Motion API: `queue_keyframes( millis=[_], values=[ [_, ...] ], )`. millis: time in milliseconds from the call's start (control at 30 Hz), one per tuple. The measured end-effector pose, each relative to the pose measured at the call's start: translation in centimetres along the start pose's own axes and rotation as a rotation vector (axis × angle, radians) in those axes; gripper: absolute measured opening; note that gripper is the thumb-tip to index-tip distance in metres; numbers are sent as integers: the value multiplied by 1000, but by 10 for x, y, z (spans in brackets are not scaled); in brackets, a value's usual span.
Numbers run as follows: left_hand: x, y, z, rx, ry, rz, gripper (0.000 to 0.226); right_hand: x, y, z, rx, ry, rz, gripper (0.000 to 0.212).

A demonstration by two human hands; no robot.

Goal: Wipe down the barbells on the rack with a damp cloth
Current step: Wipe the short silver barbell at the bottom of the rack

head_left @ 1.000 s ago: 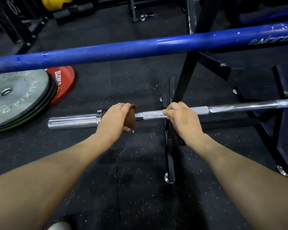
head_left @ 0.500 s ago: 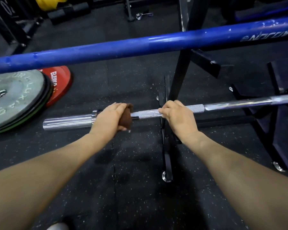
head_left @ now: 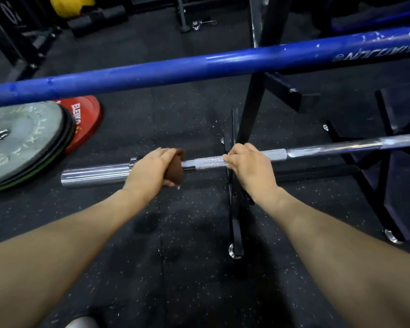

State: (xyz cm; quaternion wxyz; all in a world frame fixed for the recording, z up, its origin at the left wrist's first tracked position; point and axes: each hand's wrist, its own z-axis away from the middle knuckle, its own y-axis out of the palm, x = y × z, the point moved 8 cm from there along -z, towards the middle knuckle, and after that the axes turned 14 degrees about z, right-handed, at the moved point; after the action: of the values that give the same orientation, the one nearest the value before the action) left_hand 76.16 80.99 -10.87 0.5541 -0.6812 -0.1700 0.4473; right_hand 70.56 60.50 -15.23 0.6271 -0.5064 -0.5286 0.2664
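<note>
Speckled black rubber gym floor (head_left: 175, 268): left hand (head_left: 149, 171) wraps brown cloth (head_left: 175, 169) round chrome steel barbell (head_left: 317, 149), right hand (head_left: 249, 169) gripping its knurling (a slack grip could roll the bar off the black rack (head_left: 253, 95)).

Open floor (head_left: 187, 268) below; blue bar (head_left: 152, 74) overhead (rack upright (head_left: 251, 114) behind).

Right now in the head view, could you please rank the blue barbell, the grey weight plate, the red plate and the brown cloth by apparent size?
1. Blue barbell, spanning the frame.
2. Grey weight plate, partly cut off at the left edge.
3. Red plate, mostly hidden behind the stack, so unsure.
4. Brown cloth, mostly covered by the left hand.
</note>
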Motion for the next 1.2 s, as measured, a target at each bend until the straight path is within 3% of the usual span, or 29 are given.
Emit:
queue_keyframes(
  millis=[200,333,567,767,900,967,1200],
  values=[
    [-74,37,-27,-64,163,-26,81,4,-5,0,-49,-64,110,17],
    [-45,31,-12,7,223,-76,87,3,0,0,-30,-87,145,21],
    [-4,13,2,46,83,-73,106,4,-5,2,-23,-43,54,17],
    [-12,9,2,-69,100,37,80,22,-22,23,-6,-241,210,25],
    [-51,30,-22,-75,202,-36,71,0,-35,42,-132,-121,183,33],
    [-65,34,-34,-80,232,-98,68,-4,-32,45,-115,-126,240,37],
    [-30,21,-17,-90,367,-137,71,-17,-36,35,-77,-148,274,34]
  ],
)
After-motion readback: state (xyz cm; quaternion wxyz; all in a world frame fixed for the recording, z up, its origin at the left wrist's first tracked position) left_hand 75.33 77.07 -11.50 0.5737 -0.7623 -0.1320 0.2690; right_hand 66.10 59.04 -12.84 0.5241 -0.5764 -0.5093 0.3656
